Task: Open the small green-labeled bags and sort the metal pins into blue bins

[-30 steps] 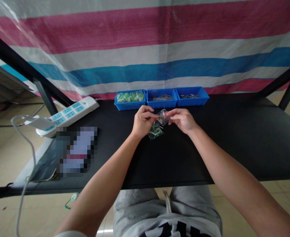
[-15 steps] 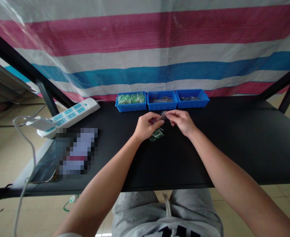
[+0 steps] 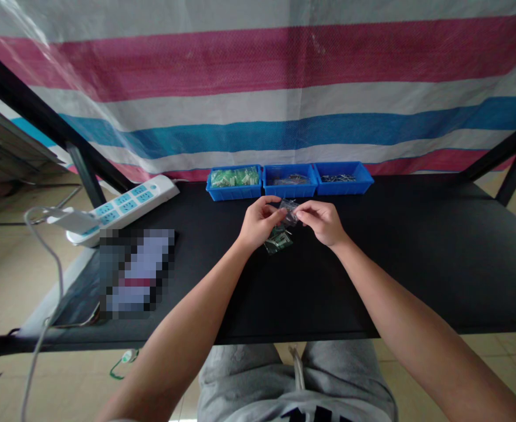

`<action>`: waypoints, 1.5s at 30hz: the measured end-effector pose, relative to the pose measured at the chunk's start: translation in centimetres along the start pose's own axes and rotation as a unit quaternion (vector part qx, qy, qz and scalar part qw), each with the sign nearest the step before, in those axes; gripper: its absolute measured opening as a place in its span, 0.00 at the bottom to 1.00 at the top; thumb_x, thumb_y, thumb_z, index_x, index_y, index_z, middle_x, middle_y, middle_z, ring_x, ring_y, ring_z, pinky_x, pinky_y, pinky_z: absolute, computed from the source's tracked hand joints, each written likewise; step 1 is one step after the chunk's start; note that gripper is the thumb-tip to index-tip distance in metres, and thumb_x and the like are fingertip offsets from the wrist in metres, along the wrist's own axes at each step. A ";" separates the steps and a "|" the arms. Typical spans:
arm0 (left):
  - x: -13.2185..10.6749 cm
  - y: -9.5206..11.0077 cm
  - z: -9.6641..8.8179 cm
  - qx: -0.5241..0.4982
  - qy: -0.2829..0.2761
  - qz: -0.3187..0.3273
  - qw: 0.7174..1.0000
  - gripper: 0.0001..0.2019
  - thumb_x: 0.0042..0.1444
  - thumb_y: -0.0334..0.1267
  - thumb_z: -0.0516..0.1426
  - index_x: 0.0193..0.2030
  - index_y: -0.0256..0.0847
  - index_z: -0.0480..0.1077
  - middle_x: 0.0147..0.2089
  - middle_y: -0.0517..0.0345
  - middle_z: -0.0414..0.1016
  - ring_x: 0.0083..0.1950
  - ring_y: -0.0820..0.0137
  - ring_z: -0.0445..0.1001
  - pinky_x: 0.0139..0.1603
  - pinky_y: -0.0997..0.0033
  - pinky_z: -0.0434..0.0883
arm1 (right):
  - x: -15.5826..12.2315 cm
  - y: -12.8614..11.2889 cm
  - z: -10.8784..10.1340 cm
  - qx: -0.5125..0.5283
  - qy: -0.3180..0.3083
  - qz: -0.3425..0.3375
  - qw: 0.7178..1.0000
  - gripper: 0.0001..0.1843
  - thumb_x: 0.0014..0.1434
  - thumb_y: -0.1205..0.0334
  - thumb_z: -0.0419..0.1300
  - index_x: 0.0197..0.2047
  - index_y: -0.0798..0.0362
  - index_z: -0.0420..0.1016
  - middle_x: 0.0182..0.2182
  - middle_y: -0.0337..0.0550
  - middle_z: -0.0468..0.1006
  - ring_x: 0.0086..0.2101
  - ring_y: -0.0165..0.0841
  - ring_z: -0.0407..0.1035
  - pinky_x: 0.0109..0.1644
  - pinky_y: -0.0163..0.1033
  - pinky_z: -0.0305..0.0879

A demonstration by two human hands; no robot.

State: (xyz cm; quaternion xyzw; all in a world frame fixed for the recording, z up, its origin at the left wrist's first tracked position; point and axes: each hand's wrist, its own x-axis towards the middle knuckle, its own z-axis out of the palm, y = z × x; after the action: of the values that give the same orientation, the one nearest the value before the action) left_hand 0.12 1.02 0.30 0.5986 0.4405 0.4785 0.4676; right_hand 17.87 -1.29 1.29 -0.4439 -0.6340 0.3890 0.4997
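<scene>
1. Since half a second ago, the small clear plastic bag (image 3: pixel 289 212) has tipped, so we see more of its flat side.
2. Far left, we see a white power strip (image 3: pixel 126 206) with a white plug (image 3: pixel 74 220) in it.
3. Next, a left blue bin (image 3: pixel 236 194) holds green packets (image 3: pixel 235 176).
4. Our left hand (image 3: pixel 260 224) is partly curled, with thumb and fingers pinching the bag's left side.
5. Just below the bag is a green circuit board packet (image 3: pixel 278 241); we can't tell if the left hand touches it.
6. The bag is between our two hands, in front of the middle blue bin (image 3: pixel 289 191), which holds small things too blurry to name.
7. Our right hand (image 3: pixel 322 223) is nearly closed, thumb and finger pinching the bag's right edge.
8. Last, the right blue bin (image 3: pixel 346 187) holds thin metal bits (image 3: pixel 338 177).
</scene>
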 end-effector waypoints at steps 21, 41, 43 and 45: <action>0.3 0.1 -1.0 0.193 0.142 -0.017 0.971 0.06 0.51 0.37 0.56 0.32 0.39 0.73 0.29 0.59 0.76 0.31 0.70 0.73 0.34 0.72 0.66 | 0.3 0.9 -0.7 0.124 -0.133 0.104 0.978 0.36 0.48 0.57 0.67 0.60 0.50 0.67 0.53 0.54 0.76 0.43 0.41 0.75 0.34 0.37 0.70; 0.6 0.8 0.4 0.461 0.063 0.153 0.872 0.21 0.53 0.40 0.58 0.55 0.42 0.69 0.61 0.44 0.64 0.62 0.52 0.62 0.60 0.50 0.63 | 0.9 2.7 -0.5 -0.270 -0.051 -0.084 0.958 0.16 0.51 0.68 0.62 0.44 0.55 0.79 0.39 0.47 0.81 0.33 0.34 0.71 0.41 0.40 0.68; 1.4 1.5 1.1 0.483 0.049 0.134 0.864 0.25 0.52 0.43 0.59 0.58 0.44 0.67 0.66 0.43 0.56 0.66 0.47 0.56 0.60 0.46 0.62 | 1.0 2.7 -0.5 -0.267 -0.052 -0.079 0.959 0.15 0.50 0.68 0.62 0.44 0.55 0.78 0.39 0.46 0.81 0.32 0.33 0.70 0.39 0.39 0.67; 2.5 2.1 1.7 0.499 0.038 0.111 0.859 0.29 0.51 0.44 0.60 0.61 0.44 0.65 0.68 0.41 0.52 0.68 0.44 0.52 0.62 0.42 0.59 | 1.1 2.7 -0.4 -0.271 -0.056 -0.085 0.957 0.13 0.50 0.68 0.62 0.41 0.55 0.78 0.37 0.46 0.81 0.32 0.34 0.70 0.39 0.39 0.67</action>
State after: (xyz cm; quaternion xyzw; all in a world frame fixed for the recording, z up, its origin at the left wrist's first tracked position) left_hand 2.39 2.82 2.61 0.7783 0.5678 0.2661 0.0332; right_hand 18.64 0.54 -0.81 -0.4848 -0.7778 0.1830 0.3556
